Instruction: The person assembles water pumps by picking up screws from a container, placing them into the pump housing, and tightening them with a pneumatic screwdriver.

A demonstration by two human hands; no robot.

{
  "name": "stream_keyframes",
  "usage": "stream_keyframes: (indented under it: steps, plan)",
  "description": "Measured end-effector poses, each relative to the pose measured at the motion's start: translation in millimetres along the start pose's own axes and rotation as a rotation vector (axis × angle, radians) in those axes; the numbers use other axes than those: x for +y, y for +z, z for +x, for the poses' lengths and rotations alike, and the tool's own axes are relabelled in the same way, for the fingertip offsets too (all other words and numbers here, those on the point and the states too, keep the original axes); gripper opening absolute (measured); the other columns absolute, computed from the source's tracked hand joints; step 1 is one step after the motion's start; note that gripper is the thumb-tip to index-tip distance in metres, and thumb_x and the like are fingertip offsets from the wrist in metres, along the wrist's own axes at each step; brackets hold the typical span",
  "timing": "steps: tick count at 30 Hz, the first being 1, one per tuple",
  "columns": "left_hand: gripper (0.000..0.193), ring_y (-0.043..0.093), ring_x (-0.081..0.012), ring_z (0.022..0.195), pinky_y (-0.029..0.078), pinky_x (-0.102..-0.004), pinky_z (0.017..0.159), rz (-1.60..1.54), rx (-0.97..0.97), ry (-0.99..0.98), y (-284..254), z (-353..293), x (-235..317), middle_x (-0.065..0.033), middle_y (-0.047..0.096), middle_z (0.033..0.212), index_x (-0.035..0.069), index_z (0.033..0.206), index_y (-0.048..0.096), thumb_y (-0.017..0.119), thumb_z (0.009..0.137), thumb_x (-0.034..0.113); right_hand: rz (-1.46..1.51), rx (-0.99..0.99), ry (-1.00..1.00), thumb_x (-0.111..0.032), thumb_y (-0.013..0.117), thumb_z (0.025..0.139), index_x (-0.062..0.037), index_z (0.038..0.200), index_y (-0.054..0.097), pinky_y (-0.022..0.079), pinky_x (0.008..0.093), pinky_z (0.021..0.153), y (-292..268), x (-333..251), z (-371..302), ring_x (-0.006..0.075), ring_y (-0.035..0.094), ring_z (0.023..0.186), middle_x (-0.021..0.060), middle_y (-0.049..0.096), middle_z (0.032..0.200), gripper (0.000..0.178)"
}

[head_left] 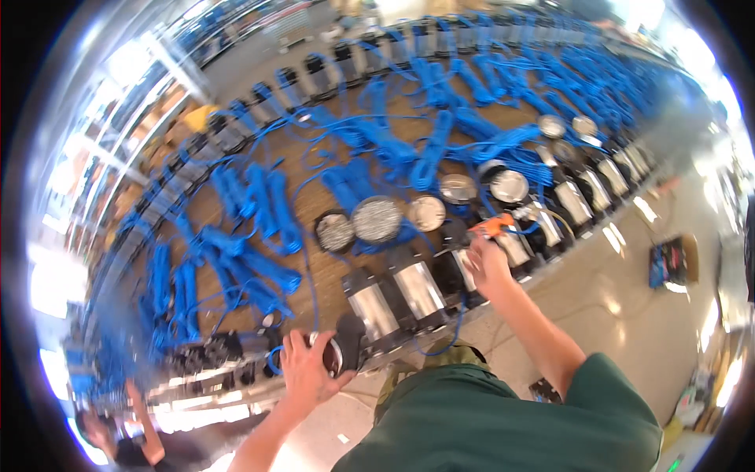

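My left hand (305, 370) is at the table's near edge, its thumb and fingers spread around the end of a black-and-silver cylindrical unit (349, 340). The round end of that unit shows a metal ring. Farther right, my right hand (487, 263) is closed around an orange tool (491, 226); its exact kind cannot be made out. The tool's tip is over the row of similar cylinders, close to a silver-bodied unit (515, 248). Between my hands two more such cylinders, one of them the upright silver unit (417, 287), stand along the edge.
Bundles of blue cable (385, 141) cover much of the brown tabletop (338, 271). Round tins of small metal parts (376, 219) stand ahead of me. More cylinders line the curved far edge. A person (134, 440) works at lower left; a box (672, 262) is on the floor at right.
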State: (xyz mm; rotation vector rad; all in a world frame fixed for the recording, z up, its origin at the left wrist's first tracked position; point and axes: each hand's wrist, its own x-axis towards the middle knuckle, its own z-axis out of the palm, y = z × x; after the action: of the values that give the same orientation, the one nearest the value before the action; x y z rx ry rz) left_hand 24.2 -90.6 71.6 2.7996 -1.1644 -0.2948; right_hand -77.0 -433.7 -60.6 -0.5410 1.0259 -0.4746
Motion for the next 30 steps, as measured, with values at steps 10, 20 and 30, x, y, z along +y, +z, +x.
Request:
stream_keyframes:
  steps: [10, 20, 30]
  plan:
    - [0.1, 0.041, -0.0415, 0.12, 0.04, -0.0475, 0.097, -0.373, 0.801, 0.032, -8, -109, -27, -0.0251, 0.034, 0.134, 0.007, 0.135, 0.034, 0.091, 0.057, 0.036, 0.144, -0.64, 0.519, -0.053, 0.054, 0.09, -0.0026, 0.129, 0.05, 0.045, 0.0458, 0.098, 172, 141, -172, 0.0313, 0.058, 0.11, 0.017, 0.06, 0.12, 0.064]
    - [0.043, 0.064, -0.0205, 0.054, 0.044, -0.0285, 0.036, -2.041, -0.057, -0.808, 166, -81, -157, -0.0147, 0.067, 0.077, -0.004, 0.107, 0.058, 0.077, 0.08, 0.022, -0.807, -1.309, -0.555, -0.02, 0.09, 0.059, -0.0037, 0.126, 0.045, 0.048, 0.0389, 0.092, 218, 276, -132, 0.023, 0.059, 0.108, 0.0125, 0.057, 0.119, 0.082]
    - [0.089, 0.064, -0.022, 0.078, 0.054, -0.0349, 0.065, -1.311, 0.496, -0.805, 226, -16, -212, -0.0179, 0.062, 0.106, -0.003, 0.125, 0.035, 0.091, 0.059, 0.02, -1.185, -1.201, -0.724, -0.043, 0.087, 0.064, -0.0008, 0.132, 0.04, 0.041, 0.0434, 0.101, 245, 308, -77, 0.0299, 0.05, 0.12, 0.0169, 0.054, 0.125, 0.093]
